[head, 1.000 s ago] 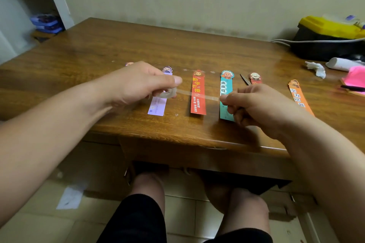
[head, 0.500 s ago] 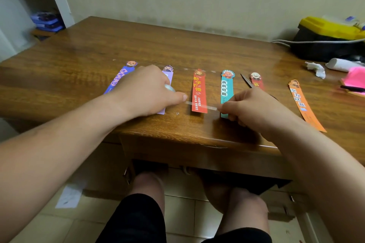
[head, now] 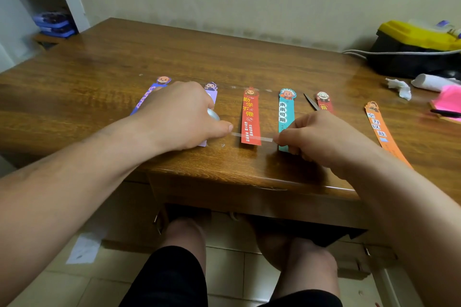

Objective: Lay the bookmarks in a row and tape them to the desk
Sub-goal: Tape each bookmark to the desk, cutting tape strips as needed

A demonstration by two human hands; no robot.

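On the wooden desk [head: 249, 57], seen from the head camera, six bookmarks lie side by side near the front edge: a blue bookmark [head: 149, 97], a lavender bookmark [head: 212, 93], a red bookmark [head: 250, 117], a teal bookmark [head: 286, 112], a dark red bookmark [head: 324, 105] and, set apart to the right, an orange bookmark [head: 379, 129]. The left hand [head: 179, 114] curls its fingers round a tape roll [head: 213, 114], thumb stretched toward the red bookmark. The right hand [head: 321, 137] pinches the free end of the tape strip [head: 252, 136] — it spans the red bookmark's lower end. Whether it touches cannot be told. Scissors [head: 311, 102] lie between the teal and dark red bookmarks — partly hidden by the right hand.
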